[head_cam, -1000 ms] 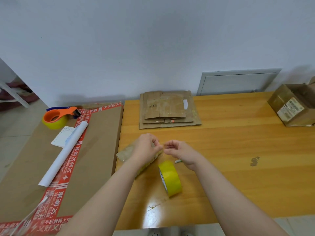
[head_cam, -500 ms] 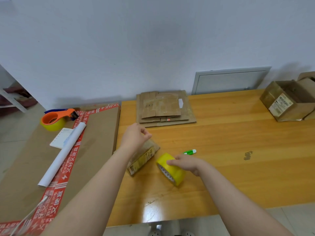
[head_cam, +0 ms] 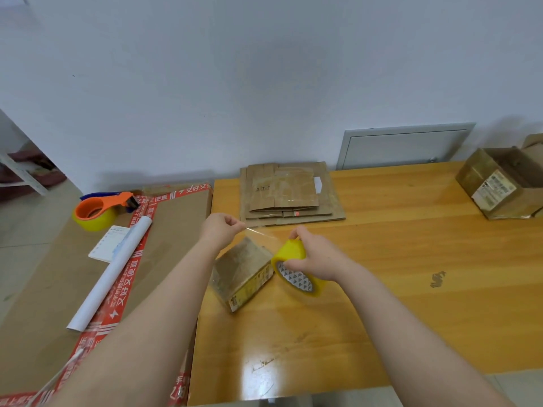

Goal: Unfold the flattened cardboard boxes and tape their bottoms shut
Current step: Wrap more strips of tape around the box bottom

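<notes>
A moment ago the yellow tape roll [head_cam: 289, 251] was lying on the wooden table [head_cam: 411, 259] with the right hand [head_cam: 316, 257] only resting on it, and the left hand [head_cam: 221, 232] was hovering above the small box [head_cam: 239, 267] with nothing in it. Now the roll is off the table, the right hand's fingers wrapped round its rim. The left hand is closed in a pinch on the loose end, and a clear strip of tape [head_cam: 260, 232] is stretched between the two hands. To my eye that means the fiddly search for the tape's end is over and a length is being drawn out, ready to seal a seam. The small box sits folded up on the table directly beneath the hands. Its upper face is turned towards the strip, the left forearm crosses its near-left corner, and the roll hangs just to its right; neither hand is touching it. The stack of flattened boxes [head_cam: 286, 195] waits untouched at the far edge of the table, beyond both hands, so most of the job seems to lie ahead.
</notes>
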